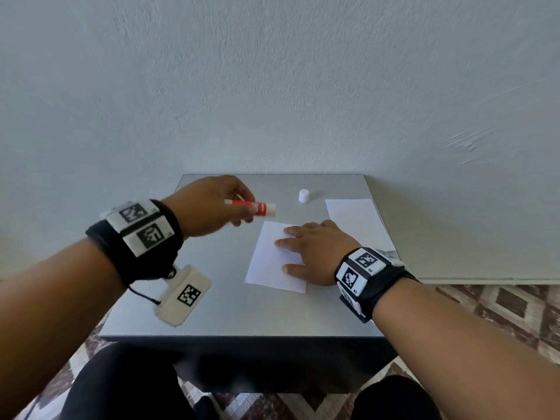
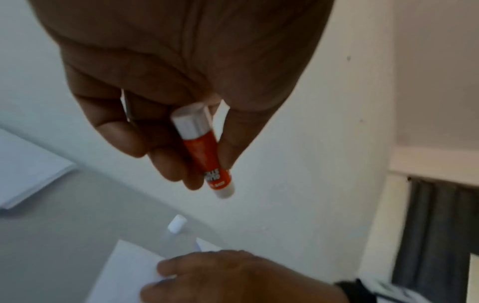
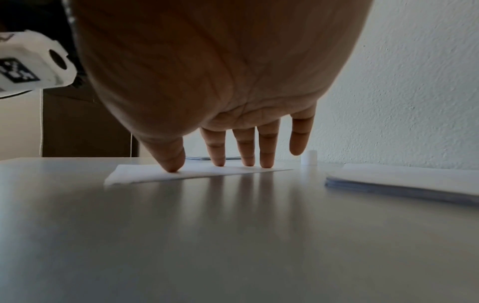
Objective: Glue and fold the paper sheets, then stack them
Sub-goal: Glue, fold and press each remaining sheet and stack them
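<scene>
holding the uncapped glue stick (image 1: 254, 207), the left hand (image 1: 209, 206) hovers above the grey table (image 1: 230, 310), to the left of the paper sheet (image 1: 266, 262) and just past its far left corner. fingers (image 2: 166, 164) and thumb curl round the red barrel; in the left wrist view the stick (image 2: 204, 151) shows a white ribbed knob at the palm end and a white tip at the other. white lettering sits on the red label near the tip, too blurred to read. in the head view the stick lies nearly level, its long axis running left to right, the white tip pointing right toward the sheet and raised clear of it.

the sheet lies flat on the table, its long axis running from near to far and leaning a little to the right. the right hand (image 1: 315, 253) rests on its right half with the fingers straight and spread; in the right wrist view the thumb and three fingertips (image 3: 267, 162) press on the paper (image 3: 197, 173), while the little finger is lifted off it.

beyond the sheet, to its far right, a small white cap (image 1: 304, 196) stands upright. right of the sheet and apart from it lies a stack of white sheets (image 1: 360, 222), edges visible in the right wrist view (image 3: 404, 184).
</scene>
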